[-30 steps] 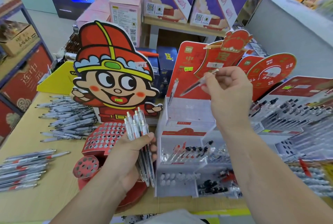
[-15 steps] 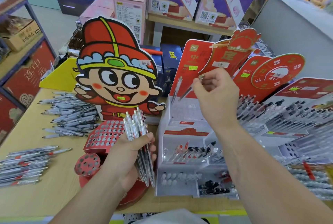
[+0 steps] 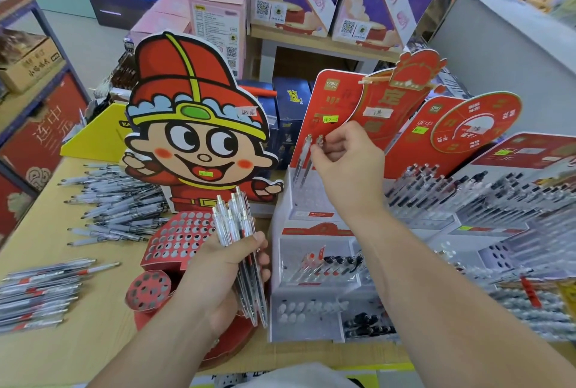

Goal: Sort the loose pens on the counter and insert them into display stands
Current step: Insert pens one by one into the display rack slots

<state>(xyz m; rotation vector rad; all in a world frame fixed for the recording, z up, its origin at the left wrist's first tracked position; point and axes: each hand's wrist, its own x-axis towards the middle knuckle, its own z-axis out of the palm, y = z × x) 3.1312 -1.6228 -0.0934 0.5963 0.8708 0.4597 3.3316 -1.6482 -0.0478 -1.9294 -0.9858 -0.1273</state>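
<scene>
a shop with pink boxes and purple cartons on shelves lies behind a pale wooden counter (image 3: 78,341). on it stands a cardboard pen stand shaped like a cartoon boy in a red hat (image 3: 193,125), with a red perforated tray (image 3: 180,241) at its foot. in front of that cartoon boy, the left hand (image 3: 224,275) has its fingers curled round a bundle of clear plastic pens (image 3: 237,231), tips pointing down. just right of the cartoon boy is a white tiered display stand with a red backboard (image 3: 311,263). over its top tier the right hand (image 3: 349,163) pinches a single clear pen (image 3: 307,174) near the cap, tilted, its tip down at the holes. a second clear pen (image 3: 300,160) stands just beside it in the same tier. left of the cartoon boy, a heap of loose clear pens (image 3: 118,200) lies on the counter, and nearer the person a flatter row of pens with red bands (image 3: 40,291). further right of the cartoon boy, more stands hold dark-capped pens (image 3: 467,194).
</scene>
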